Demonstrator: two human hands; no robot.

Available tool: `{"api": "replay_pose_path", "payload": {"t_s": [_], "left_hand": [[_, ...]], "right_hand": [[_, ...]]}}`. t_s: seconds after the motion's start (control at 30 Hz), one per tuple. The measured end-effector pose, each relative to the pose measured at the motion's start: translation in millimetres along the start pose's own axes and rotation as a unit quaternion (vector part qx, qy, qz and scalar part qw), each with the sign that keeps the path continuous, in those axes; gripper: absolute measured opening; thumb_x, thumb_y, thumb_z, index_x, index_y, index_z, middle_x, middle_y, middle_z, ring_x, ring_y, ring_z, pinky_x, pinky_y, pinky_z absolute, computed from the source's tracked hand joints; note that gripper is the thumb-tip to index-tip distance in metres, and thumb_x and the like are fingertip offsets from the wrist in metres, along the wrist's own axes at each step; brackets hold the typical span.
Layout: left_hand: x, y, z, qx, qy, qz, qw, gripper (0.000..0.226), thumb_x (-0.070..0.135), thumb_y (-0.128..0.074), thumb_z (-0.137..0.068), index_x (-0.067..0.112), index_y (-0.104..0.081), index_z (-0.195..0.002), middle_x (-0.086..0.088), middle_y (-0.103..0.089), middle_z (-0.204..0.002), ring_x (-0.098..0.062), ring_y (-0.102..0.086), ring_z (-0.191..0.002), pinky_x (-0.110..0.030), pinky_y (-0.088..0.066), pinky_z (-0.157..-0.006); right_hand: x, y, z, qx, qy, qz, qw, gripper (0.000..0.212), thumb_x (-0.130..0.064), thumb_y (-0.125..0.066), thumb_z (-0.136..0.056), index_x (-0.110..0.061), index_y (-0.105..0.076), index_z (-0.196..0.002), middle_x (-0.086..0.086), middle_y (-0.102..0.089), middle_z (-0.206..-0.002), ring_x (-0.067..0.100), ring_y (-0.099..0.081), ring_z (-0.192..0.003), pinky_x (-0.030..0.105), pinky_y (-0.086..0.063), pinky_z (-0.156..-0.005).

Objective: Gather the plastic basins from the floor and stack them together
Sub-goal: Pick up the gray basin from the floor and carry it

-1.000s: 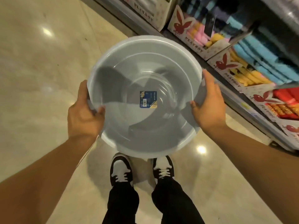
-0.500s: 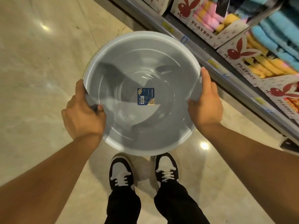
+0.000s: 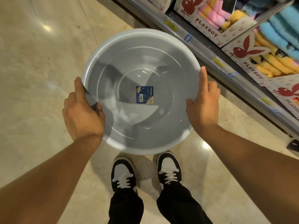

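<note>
Grey plastic basin (image 3: 140,65), round, held level above the floor (image 3: 40,78) in front of the person, mouth upward. Interior holds only a blue label (image 3: 144,95) with a barcode, stuck at the centre of the bottom.

Left hand (image 3: 82,110): grips the left rim; thumb hooked over the edge into the basin, remaining fingers under the rim, mostly hidden. Right hand (image 3: 203,104): grips the right rim; thumb over the edge on the inside, index finger laid straight along the outer rim pointing far, other fingers curled beneath.

Below the near edge of the basin: two black-and-white sneakers (image 3: 123,173), side by side on beige polished floor, black trousers above them. Ceiling-light reflections show on the floor, far left and just right of the basin.

Far right: store shelf (image 3: 215,60) running diagonally, edge strip carrying yellow and blue price tags. On it, printed cardboard display boxes (image 3: 242,50) with a red rabbit logo, holding folded towels (image 3: 275,38) in pink, yellow, orange and light blue. Basin's far-right rim overlaps the shelf edge in view; contact cannot be told.
</note>
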State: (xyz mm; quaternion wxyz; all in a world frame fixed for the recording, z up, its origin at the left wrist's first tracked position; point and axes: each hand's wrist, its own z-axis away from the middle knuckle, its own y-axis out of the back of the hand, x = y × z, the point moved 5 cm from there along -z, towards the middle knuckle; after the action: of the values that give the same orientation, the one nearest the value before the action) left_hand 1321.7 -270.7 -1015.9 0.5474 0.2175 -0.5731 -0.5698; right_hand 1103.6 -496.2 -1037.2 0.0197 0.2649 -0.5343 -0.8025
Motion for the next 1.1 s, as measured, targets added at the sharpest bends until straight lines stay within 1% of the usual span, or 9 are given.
{"api": "replay_pose_path", "payload": {"t_s": [0.2, 0.43, 0.57, 0.73, 0.8, 0.87, 0.93, 1.0, 1.1], "left_hand": [[-3, -2, 4, 0.025, 0.012, -0.055, 0.998, 0.070, 0.013, -0.072, -0.082, 0.013, -0.041, -0.145, -0.022, -0.044, -0.130, -0.039, -0.043, -0.116, -0.052, -0.041, -0.099], [-15, -15, 8, 0.007, 0.018, 0.035, 0.999, 0.075, 0.018, -0.066, -0.089, 0.022, -0.027, -0.154, -0.015, -0.040, -0.142, -0.036, -0.044, -0.126, -0.056, -0.045, -0.099], [-22, -16, 6, -0.015, 0.036, 0.104, 0.994, 0.079, 0.018, -0.067, -0.090, 0.032, -0.024, -0.155, -0.010, -0.028, -0.154, -0.033, -0.040, -0.135, -0.051, -0.044, -0.107], [-34, -23, 9, -0.031, 0.098, 0.170, 0.980, 0.093, 0.026, -0.070, -0.089, 0.045, -0.009, -0.156, -0.005, -0.024, -0.158, -0.029, -0.042, -0.135, -0.032, -0.037, -0.099], [-39, -28, 11, -0.023, 0.173, 0.221, 0.960, 0.092, 0.029, -0.068, -0.089, 0.048, -0.007, -0.155, -0.006, -0.045, -0.140, -0.027, -0.054, -0.119, -0.032, -0.039, -0.092], [-42, -35, 13, -0.022, 0.202, 0.243, 0.948, 0.090, 0.030, -0.066, -0.090, 0.048, -0.008, -0.155, 0.009, -0.056, -0.106, -0.006, -0.059, -0.085, -0.030, -0.042, -0.087], [-46, -39, 12, -0.031, 0.195, 0.245, 0.949, 0.089, 0.028, -0.066, -0.090, 0.048, -0.010, -0.156, 0.029, -0.048, -0.089, 0.010, -0.056, -0.071, -0.021, -0.042, -0.083], [-49, -43, 9, -0.039, 0.186, 0.255, 0.948, 0.091, 0.025, -0.069, -0.089, 0.048, -0.011, -0.155, 0.036, -0.049, -0.096, 0.022, -0.057, -0.078, -0.015, -0.041, -0.081], [-50, -47, 4, -0.049, 0.175, 0.277, 0.944, 0.088, 0.019, -0.072, -0.086, 0.042, -0.022, -0.154, 0.014, -0.055, -0.133, -0.005, -0.058, -0.115, -0.025, -0.045, -0.099]], "right_hand": [[-3, 2, 0, 0.011, 0.017, 0.038, 0.999, 0.100, -0.001, -0.072, -0.081, -0.026, -0.016, -0.159, 0.013, -0.034, -0.137, 0.023, -0.039, -0.118, 0.024, -0.039, -0.075], [-6, -2, 3, 0.060, 0.012, 0.095, 0.994, 0.099, -0.003, -0.071, -0.081, -0.028, -0.016, -0.159, 0.012, -0.041, -0.129, 0.027, -0.039, -0.117, 0.034, -0.042, -0.090], [2, 2, -1, 0.045, -0.025, 0.056, 0.997, 0.097, -0.011, -0.073, -0.077, -0.040, -0.022, -0.154, 0.011, -0.035, -0.135, 0.028, -0.035, -0.120, 0.043, -0.046, -0.096], [25, -2, -3, -0.019, -0.103, -0.083, 0.991, 0.110, -0.032, -0.080, -0.082, -0.050, 0.001, -0.154, 0.005, -0.015, -0.163, 0.034, -0.032, -0.143, 0.053, -0.042, -0.105], [29, -9, -4, -0.025, -0.118, -0.144, 0.982, 0.113, -0.032, -0.079, -0.083, -0.049, 0.006, -0.154, 0.002, -0.036, -0.154, 0.030, -0.047, -0.133, 0.054, -0.045, -0.101], [32, -16, -5, -0.031, -0.117, -0.162, 0.979, 0.109, -0.030, -0.075, -0.084, -0.050, 0.006, -0.154, -0.009, -0.060, -0.118, 0.014, -0.064, -0.100, 0.044, -0.057, -0.084], [40, -23, -8, -0.036, -0.118, -0.163, 0.979, 0.104, -0.031, -0.073, -0.084, -0.052, 0.001, -0.154, -0.031, -0.052, -0.092, 0.001, -0.059, -0.076, 0.032, -0.054, -0.070], [46, -25, -11, -0.042, -0.123, -0.174, 0.976, 0.100, -0.031, -0.074, -0.083, -0.053, -0.006, -0.152, -0.040, -0.051, -0.085, -0.005, -0.058, -0.073, 0.028, -0.050, -0.067], [50, -28, -14, -0.047, -0.111, -0.192, 0.974, 0.094, -0.028, -0.076, -0.082, -0.054, -0.017, -0.150, -0.053, -0.048, -0.089, -0.019, -0.056, -0.082, 0.012, -0.044, -0.062]]}}
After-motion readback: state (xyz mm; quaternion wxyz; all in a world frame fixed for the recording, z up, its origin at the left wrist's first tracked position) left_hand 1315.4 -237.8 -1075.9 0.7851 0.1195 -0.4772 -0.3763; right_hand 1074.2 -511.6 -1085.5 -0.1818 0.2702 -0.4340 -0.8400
